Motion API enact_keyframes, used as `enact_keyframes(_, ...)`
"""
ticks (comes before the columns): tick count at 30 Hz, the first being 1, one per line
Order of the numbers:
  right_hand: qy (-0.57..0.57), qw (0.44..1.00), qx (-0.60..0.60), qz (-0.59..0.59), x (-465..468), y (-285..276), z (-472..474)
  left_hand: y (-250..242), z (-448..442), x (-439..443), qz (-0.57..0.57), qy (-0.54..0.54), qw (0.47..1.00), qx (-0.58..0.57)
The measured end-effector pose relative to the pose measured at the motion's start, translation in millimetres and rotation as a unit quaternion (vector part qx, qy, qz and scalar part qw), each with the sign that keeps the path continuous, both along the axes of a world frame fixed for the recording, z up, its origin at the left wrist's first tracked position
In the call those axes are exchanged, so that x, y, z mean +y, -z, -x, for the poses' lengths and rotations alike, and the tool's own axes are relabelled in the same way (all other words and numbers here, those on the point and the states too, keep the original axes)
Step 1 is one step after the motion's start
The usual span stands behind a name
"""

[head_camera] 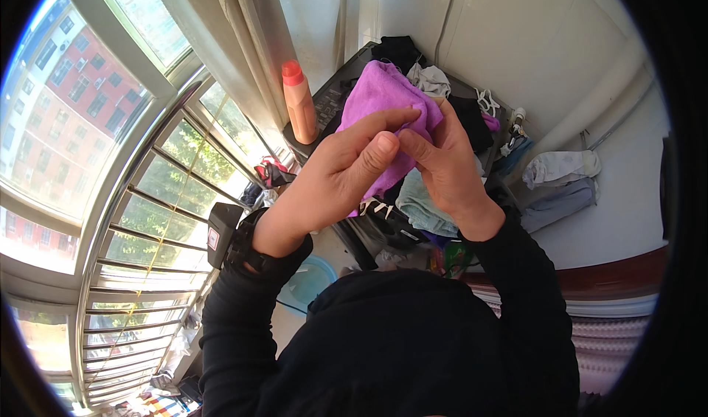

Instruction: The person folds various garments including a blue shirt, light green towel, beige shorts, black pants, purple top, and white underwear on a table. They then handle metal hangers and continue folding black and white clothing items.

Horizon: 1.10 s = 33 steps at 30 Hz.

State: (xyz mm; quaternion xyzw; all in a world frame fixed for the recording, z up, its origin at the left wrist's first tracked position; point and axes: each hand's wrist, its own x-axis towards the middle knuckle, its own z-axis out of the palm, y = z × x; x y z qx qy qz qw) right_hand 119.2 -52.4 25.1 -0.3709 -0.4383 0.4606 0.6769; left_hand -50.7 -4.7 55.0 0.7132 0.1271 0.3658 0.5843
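In front of me a purple towel-like cloth [376, 93] is bunched up between my two hands. My left hand [343, 168] grips it from the left, thumb extended and index finger lying across the fabric. My right hand [451, 165] pinches its right edge, with the thumb in front and the fingers partly hidden behind. The two thumbs are close together. Below the purple cloth lies a folded pale green towel [423, 204], near my right wrist. Black clothes [401, 52] and a crumpled whitish cloth [431, 79] are heaped on a dark surface [329, 104].
A peach bottle with a red cap [298, 102] stands at the surface's left corner. Metal window bars [160, 240] run along the left. On the right, grey and white cloths [558, 187] hang by the wall. A light blue basin [310, 284] sits on the floor.
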Motion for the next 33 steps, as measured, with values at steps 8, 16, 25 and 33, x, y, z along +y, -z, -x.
enact_keyframes(8,-0.044,0.985,0.156,0.056,-14,5,-43,90,-4,33,0.067,-0.009,0.997,-0.039)
enact_keyframes(16,0.048,0.987,0.140,0.067,-35,13,-102,160,-40,-13,0.388,0.195,0.900,0.043)
enact_keyframes(25,-0.082,0.996,-0.024,-0.040,-68,-2,-125,146,-87,-9,0.309,0.171,0.926,0.131)
enact_keyframes(33,-0.129,0.973,-0.192,-0.019,-85,45,-143,146,-88,9,0.469,0.142,0.872,0.010)
